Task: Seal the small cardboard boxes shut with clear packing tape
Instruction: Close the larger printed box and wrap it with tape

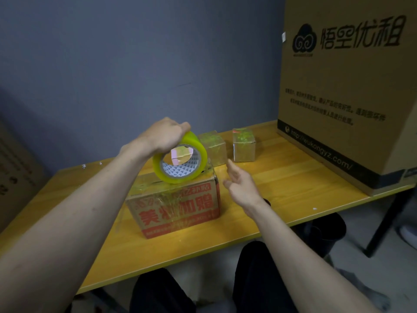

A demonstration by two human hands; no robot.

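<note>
yellow wooden table [293, 184], blue-grey wall [112, 64]

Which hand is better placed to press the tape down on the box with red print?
Probably the right hand: it is open and free, beside the red-printed box. The left hand is busy gripping the tape roll on the box top.
</note>
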